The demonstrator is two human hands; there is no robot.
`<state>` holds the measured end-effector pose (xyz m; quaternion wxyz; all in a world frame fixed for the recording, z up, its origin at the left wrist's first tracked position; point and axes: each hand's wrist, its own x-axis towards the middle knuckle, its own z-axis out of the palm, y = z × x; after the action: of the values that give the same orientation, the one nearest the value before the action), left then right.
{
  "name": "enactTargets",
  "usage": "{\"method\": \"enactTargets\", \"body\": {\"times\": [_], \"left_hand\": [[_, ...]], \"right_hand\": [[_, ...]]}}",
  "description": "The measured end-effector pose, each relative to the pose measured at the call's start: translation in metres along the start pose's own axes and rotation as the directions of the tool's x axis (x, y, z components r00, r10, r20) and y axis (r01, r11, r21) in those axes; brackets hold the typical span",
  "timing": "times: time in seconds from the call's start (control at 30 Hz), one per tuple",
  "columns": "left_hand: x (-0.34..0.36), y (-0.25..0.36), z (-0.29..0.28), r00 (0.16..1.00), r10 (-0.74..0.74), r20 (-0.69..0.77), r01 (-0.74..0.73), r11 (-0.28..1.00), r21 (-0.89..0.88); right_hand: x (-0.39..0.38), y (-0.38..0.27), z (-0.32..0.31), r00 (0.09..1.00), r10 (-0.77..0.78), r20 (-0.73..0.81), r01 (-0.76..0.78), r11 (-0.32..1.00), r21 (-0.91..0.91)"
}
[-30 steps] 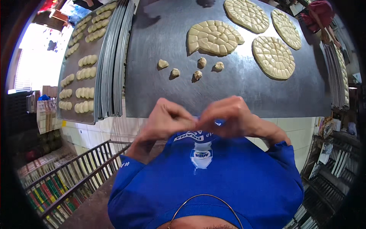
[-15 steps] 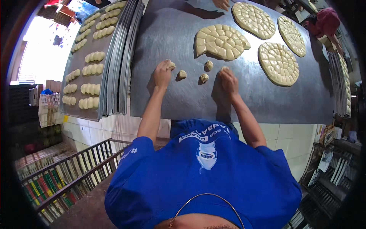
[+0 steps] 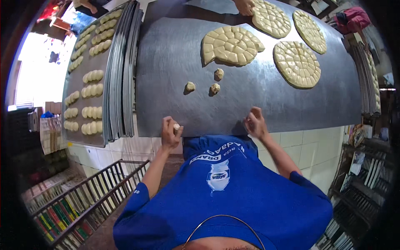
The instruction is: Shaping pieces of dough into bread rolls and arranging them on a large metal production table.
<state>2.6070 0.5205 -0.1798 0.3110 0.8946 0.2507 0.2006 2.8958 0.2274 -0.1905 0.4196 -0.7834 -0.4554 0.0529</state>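
Observation:
Close to the near edge of the metal table (image 3: 200,112), my left hand (image 3: 168,134) curls around a small piece of dough (image 3: 176,126), which shows between thumb and fingers. My right hand (image 3: 256,124) is at the same edge farther right, its fingers bent inward; whatever they may hold is hidden. Beyond and between the hands lie three small rough dough lumps: one to the left (image 3: 190,86), one farther back (image 3: 219,74) and one just in front of that (image 3: 215,88). Behind them rests a flat dough round (image 3: 232,45) divided into pieces, with a gap in its near-left edge.
More divided dough rounds lie right: one nearer (image 3: 296,66), one at the back (image 3: 271,20), one far right (image 3: 309,32). Another person's hand (image 3: 245,6) touches the back one. Stacked trays (image 3: 109,79) with rows of dough balls stand left; a slatted rack (image 3: 89,204) is below.
Both my hands have drawn back toward me to the near table edge, the left one with its dough piece. The other person's hand has reached the back dough round. The view has shifted slightly.

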Motion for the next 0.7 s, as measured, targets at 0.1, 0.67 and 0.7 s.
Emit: {"method": "enactTargets", "body": {"times": [0.1,0.67,0.7], "left_hand": [[0.061,-0.03,0.001,0.988,0.015,-0.156,0.082,0.797,0.598],[0.102,-0.061,0.017,0.898,0.006,-0.44,0.175,0.913,0.369],[0.113,-0.045,0.028,0.874,-0.239,-0.423,0.329,0.932,0.154]], "right_hand": [[0.063,0.027,-0.019,0.992,-0.12,-0.027,0.088,0.848,-0.522],[0.136,0.078,0.028,0.948,0.027,-0.317,-0.135,0.935,-0.326],[0.135,0.068,0.041,0.956,0.116,-0.269,-0.188,0.947,-0.26]]}}
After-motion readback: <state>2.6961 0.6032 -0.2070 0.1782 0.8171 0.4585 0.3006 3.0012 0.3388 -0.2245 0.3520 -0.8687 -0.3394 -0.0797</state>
